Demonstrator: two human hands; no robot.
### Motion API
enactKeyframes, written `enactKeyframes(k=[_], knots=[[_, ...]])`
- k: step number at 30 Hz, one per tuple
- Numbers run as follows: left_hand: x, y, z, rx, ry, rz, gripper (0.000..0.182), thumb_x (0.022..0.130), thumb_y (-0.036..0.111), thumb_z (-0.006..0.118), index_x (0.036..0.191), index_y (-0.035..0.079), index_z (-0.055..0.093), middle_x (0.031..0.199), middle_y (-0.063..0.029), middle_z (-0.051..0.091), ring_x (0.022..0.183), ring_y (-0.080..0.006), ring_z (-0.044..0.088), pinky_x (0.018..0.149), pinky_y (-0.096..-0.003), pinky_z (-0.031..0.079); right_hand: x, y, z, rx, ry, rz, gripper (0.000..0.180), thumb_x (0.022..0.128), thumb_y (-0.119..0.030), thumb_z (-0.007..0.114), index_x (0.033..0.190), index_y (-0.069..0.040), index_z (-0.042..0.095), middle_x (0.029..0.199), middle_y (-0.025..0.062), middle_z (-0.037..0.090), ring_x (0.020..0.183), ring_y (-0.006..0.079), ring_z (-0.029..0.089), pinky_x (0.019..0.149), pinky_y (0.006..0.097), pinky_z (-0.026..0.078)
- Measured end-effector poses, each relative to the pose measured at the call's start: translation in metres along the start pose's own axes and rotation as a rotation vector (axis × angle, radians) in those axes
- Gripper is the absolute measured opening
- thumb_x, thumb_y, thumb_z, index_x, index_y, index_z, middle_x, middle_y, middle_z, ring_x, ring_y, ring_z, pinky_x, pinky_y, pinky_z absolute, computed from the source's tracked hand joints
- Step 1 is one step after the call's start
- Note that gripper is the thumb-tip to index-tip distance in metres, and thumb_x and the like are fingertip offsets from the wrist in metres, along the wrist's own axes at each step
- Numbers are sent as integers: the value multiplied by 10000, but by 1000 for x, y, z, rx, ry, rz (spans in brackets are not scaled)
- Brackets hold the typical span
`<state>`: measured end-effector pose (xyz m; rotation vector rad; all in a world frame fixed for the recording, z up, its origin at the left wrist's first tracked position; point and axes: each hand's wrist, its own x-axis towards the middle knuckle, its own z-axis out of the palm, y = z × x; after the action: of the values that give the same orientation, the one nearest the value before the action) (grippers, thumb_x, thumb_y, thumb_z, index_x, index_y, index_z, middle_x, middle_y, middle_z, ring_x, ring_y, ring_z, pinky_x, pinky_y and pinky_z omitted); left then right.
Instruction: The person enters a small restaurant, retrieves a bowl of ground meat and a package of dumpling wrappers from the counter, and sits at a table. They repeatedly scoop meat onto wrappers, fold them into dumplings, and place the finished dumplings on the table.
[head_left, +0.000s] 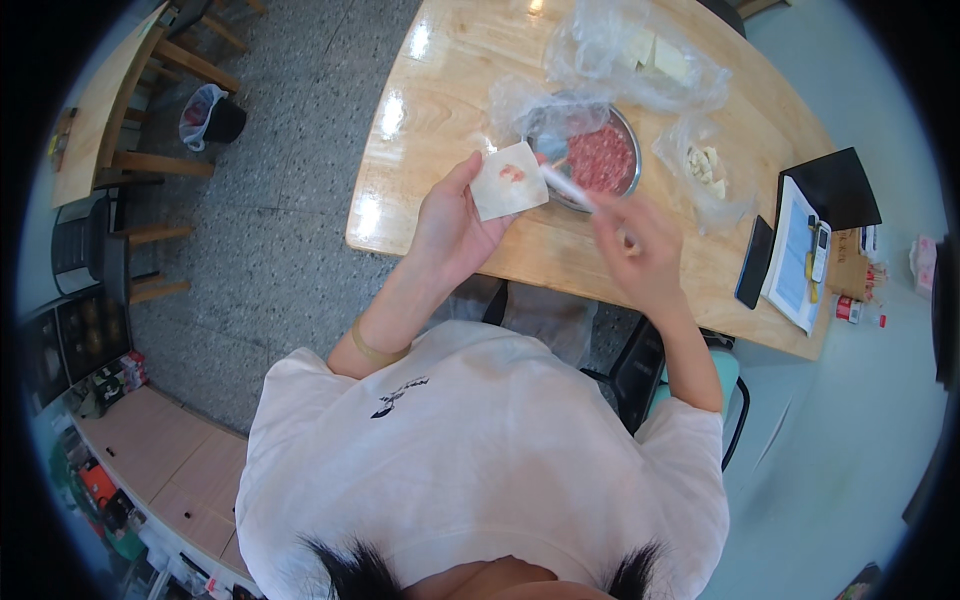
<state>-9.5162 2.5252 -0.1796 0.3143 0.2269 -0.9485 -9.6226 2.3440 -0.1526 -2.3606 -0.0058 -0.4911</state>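
Note:
My left hand (454, 217) holds a square dough wrapper (499, 196) up over the table's near edge. A small smear of minced meat (511, 173) lies at the middle of the wrapper. In my right hand (641, 244) is a slim white utensil (568, 186), blurred, its far end close to the wrapper's right side. Behind it stands a metal bowl (637, 142) of pink raw minced meat (600, 159), with a clear plastic bag (525, 109) bunched over its left part. Folded dumplings (706, 171) lie on a plastic bag to the bowl's right. Stacked wrappers (664, 58) sit in another bag behind.
On the wooden table (442, 90), at the right, are a phone (754, 262) and an open folder (791, 259) with a remote-like device (821, 251) on it. Below the edge stands a black chair (637, 367). A lined waste bin (217, 116) is on the floor at the left.

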Motion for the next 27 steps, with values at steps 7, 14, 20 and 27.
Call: enactKeyframes(k=[7,14,20,27], knots=[[8,0,0,60,53,-17,525,1014,267,215,1354,-133,219,1342,-285,391,1264,-356,409,1087,-426,345,21,37,0,9,73,-97,181,773,-27,659,951,-46,685,731,69,578,663,217,550,591,312,433],[5,-2,6,107,-12,-37,510,1014,260,225,1350,-123,229,1315,-265,424,1241,-315,444,1073,-419,367,15,22,-2,-281,-110,-379,424,671,-67,707,1083,-164,672,725,8,496,680,174,498,593,314,357],[2,3,5,69,-46,-78,504,1012,249,240,1351,-124,224,1313,-272,425,1239,-328,445,1066,-420,375,17,21,-10,-375,-134,-409,472,656,-64,702,1109,-190,662,723,-2,481,671,170,484,600,314,352],[5,12,-1,10,-39,-46,498,1009,243,249,1340,-128,249,1317,-275,426,1233,-328,453,1061,-417,381,12,28,-12,3,-140,-87,337,776,-20,655,1102,-104,660,758,38,506,705,173,502,624,313,380]])
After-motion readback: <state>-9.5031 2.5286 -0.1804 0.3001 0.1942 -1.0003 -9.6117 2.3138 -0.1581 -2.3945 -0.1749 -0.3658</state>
